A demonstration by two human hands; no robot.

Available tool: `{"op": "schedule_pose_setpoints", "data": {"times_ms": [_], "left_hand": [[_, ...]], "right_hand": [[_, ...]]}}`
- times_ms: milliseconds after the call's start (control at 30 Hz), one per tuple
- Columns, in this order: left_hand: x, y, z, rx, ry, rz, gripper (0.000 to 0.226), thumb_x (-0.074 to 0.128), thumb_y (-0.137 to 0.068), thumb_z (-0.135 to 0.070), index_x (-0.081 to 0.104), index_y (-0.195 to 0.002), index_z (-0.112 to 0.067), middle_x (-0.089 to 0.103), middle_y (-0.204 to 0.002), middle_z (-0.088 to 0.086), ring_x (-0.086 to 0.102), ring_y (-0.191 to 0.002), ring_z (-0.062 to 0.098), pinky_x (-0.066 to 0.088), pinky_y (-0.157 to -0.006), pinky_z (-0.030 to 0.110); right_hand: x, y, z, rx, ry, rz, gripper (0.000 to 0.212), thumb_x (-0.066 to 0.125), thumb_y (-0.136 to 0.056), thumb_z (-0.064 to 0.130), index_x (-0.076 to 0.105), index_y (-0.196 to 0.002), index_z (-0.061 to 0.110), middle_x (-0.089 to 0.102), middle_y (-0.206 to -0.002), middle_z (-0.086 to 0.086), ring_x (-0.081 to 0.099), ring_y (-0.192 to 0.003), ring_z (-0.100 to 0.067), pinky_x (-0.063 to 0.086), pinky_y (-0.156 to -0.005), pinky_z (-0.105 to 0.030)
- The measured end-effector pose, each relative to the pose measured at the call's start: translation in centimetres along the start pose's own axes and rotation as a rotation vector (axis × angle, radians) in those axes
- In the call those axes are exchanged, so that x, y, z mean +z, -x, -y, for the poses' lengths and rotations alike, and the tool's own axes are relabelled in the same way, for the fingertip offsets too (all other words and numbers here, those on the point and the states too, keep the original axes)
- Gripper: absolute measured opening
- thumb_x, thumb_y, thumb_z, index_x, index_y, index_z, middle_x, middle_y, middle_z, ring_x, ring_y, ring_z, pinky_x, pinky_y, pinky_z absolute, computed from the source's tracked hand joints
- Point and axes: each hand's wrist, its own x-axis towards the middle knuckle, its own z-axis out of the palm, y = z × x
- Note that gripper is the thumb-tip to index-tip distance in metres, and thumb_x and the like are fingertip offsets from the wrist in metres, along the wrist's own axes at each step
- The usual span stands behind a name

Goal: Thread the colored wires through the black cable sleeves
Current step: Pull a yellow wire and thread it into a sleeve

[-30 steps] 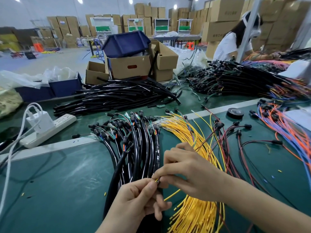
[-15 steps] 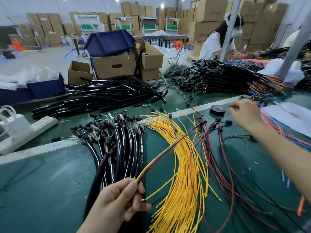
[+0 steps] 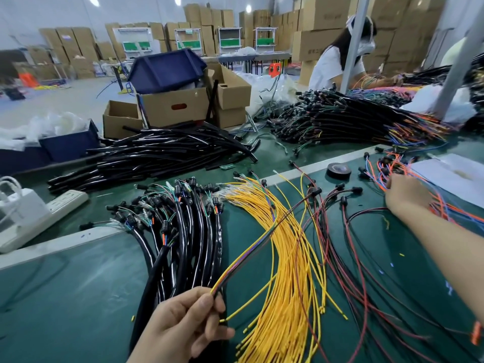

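My left hand [image 3: 183, 323] pinches the near ends of a small bundle of colored wires [image 3: 251, 247] between thumb and forefinger, low in the middle. The bundle arcs up and right to a black connector [image 3: 315, 191]. My right hand [image 3: 406, 195] reaches far right and touches the orange and blue wires [image 3: 392, 166]; whether it grips any I cannot tell. A fan of yellow wires [image 3: 285, 258] lies between the hands. Sleeved black cables [image 3: 188, 231] lie left of it. Loose black sleeves [image 3: 162, 155] are piled further back.
Red and black wires [image 3: 348, 258] spread on the green mat [image 3: 65, 297] at right. A black tape roll [image 3: 338, 170], white paper [image 3: 450, 174], a white power strip [image 3: 47, 213], cardboard boxes [image 3: 172, 106] and a finished cable heap [image 3: 353, 119] surround the work. Another person [image 3: 337, 61] works behind.
My right hand let go of the wire ends at my left hand and swung far right to the orange and blue wires. My left hand keeps holding the bundle.
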Motion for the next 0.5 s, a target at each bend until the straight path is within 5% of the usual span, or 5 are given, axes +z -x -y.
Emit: {"op": "schedule_pose_setpoints", "data": {"times_ms": [133, 333, 500], "left_hand": [[-0.1, -0.1, 0.0, 0.008, 0.004, 0.009, 0.024, 0.051, -0.077, -0.012, 0.064, -0.066, 0.006, 0.039, -0.045, 0.014, 0.028, -0.031, 0.011, 0.058, -0.06, 0.036], [-0.5, -0.2, 0.2, 0.027, -0.028, 0.016, 0.025, 0.051, -0.078, -0.014, 0.066, -0.065, 0.002, 0.039, -0.046, 0.013, 0.031, -0.03, 0.011, 0.058, -0.062, 0.037], [-0.9, -0.3, 0.4, 0.053, -0.131, 0.019, 0.025, 0.052, -0.078, -0.021, 0.068, -0.069, -0.004, 0.041, -0.05, 0.013, 0.047, -0.04, 0.016, 0.049, -0.063, 0.036]], "right_hand": [[-0.1, -0.1, 0.1, 0.044, -0.13, -0.085, 0.019, 0.05, -0.09, 0.005, 0.066, -0.099, 0.005, 0.062, -0.104, -0.026, 0.059, -0.097, -0.041, 0.047, -0.077, -0.041], [-1.0, -0.4, -0.4, 0.069, -0.252, -0.167, 0.011, 0.034, -0.097, 0.01, 0.043, -0.103, 0.01, 0.057, -0.089, -0.034, 0.048, -0.074, -0.04, 0.035, -0.064, -0.041], [-3.3, -0.8, 0.4, 0.161, -0.472, -0.43, 0.02, 0.027, -0.1, 0.019, 0.037, -0.114, 0.008, 0.06, -0.092, -0.036, 0.056, -0.083, -0.051, 0.032, -0.064, -0.045]]}}
